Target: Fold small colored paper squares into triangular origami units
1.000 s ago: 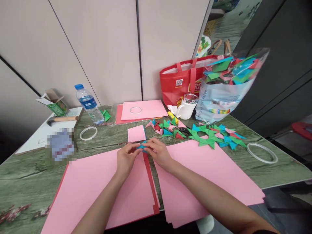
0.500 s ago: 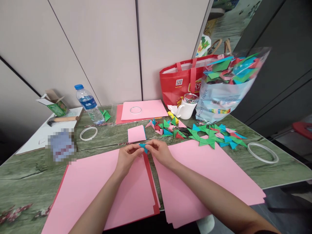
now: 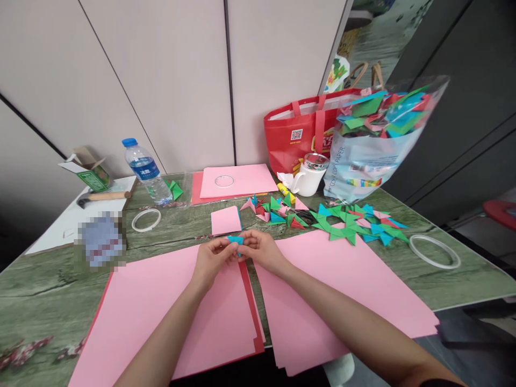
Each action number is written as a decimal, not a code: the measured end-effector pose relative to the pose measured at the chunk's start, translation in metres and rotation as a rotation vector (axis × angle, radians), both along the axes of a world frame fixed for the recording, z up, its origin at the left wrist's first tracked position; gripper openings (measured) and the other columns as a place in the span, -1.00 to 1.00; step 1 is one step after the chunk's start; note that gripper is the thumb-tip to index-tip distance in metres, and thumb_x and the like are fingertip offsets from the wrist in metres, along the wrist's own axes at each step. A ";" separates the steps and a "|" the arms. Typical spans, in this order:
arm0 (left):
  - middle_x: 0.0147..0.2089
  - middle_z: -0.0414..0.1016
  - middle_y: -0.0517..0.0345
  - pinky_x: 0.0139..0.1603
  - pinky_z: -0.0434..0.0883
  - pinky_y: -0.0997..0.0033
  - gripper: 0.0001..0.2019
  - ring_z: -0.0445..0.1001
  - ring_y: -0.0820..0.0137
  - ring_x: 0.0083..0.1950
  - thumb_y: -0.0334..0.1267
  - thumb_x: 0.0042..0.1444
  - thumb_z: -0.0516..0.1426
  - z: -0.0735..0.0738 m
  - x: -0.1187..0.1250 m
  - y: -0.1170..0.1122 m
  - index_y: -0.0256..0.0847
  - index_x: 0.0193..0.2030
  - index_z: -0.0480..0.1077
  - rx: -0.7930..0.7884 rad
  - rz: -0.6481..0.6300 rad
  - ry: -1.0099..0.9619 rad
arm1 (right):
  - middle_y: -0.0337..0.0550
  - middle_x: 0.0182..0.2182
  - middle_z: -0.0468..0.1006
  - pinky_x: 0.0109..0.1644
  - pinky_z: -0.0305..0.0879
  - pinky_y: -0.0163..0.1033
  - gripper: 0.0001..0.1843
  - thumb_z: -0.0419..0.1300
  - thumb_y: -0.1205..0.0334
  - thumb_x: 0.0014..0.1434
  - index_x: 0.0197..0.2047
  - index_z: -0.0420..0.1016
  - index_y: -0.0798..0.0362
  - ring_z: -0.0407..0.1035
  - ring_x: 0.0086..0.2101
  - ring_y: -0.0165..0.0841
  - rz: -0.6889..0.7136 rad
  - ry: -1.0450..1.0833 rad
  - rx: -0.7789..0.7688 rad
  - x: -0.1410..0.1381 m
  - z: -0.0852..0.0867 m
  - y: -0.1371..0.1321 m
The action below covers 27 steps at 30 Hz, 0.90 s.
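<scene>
Between my two hands is a small piece of folded blue paper (image 3: 235, 240), partly covered by my fingers. My left hand (image 3: 212, 262) pinches it from the left with thumb and fingers. From the right, my right hand (image 3: 263, 250) grips it too, fingertips close to the left thumb. Both hands are over the inner edges of two stacks of pink sheets, the left stack (image 3: 161, 312) and the right stack (image 3: 342, 290). Just beyond the fingers lies a small pile of pink square paper (image 3: 226, 221). Folded colored paper pieces (image 3: 278, 210) lie behind my right hand.
Linked paper rings (image 3: 342, 231) and a white hoop (image 3: 435, 252) lie right. A white mug (image 3: 309, 178), red bag (image 3: 282, 137) and filled plastic bag (image 3: 363, 161) stand behind. At left are a water bottle (image 3: 147, 171), tape roll (image 3: 146, 220), hammer (image 3: 108, 197) and box (image 3: 91, 173).
The blue paper has turned slightly between my fingers and shows more of its upper face. My right fingers have shifted a little; both hands stay in the same place.
</scene>
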<state>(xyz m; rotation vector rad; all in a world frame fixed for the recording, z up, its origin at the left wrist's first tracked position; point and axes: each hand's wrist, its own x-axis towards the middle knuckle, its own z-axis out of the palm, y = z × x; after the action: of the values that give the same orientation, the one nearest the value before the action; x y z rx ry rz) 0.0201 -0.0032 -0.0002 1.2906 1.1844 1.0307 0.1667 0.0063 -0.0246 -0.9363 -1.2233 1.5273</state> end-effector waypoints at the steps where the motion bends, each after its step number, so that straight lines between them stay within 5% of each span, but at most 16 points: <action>1: -0.64 0.40 0.21 -0.56 0.27 0.53 -0.78 0.32 0.51 -0.60 -0.16 -0.09 0.19 -0.001 0.000 0.000 -0.29 -0.56 0.38 -0.004 0.002 -0.002 | -0.28 -0.52 0.45 -0.35 0.43 -0.18 -0.66 0.30 0.17 -0.18 -0.31 0.34 0.09 0.41 -0.49 -0.39 -0.010 0.000 -0.007 0.000 0.000 0.000; 17: -0.62 0.46 0.17 -0.47 0.32 0.49 -0.81 0.38 0.47 -0.56 -0.21 -0.19 0.26 -0.005 -0.002 0.003 -0.29 -0.61 0.40 -0.079 0.059 -0.075 | -0.23 -0.57 0.51 -0.32 0.41 -0.20 -0.69 0.32 0.10 -0.22 -0.43 0.46 0.14 0.43 -0.53 -0.39 0.062 -0.040 -0.031 0.003 0.005 -0.002; 27: -0.62 0.47 0.15 -0.48 0.33 0.48 -0.83 0.40 0.46 -0.56 -0.24 -0.24 0.28 -0.003 0.000 0.001 -0.31 -0.57 0.45 -0.116 0.007 -0.253 | -0.30 -0.60 0.47 -0.39 0.36 -0.28 -0.67 0.36 0.14 -0.29 -0.49 0.38 0.14 0.38 -0.55 -0.46 0.122 0.040 -0.079 0.007 0.005 -0.001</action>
<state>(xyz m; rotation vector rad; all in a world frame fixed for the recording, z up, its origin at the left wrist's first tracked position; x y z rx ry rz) 0.0198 -0.0022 -0.0032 1.0333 1.0402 1.0797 0.1739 0.0055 -0.0198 -0.8915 -1.2175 1.6934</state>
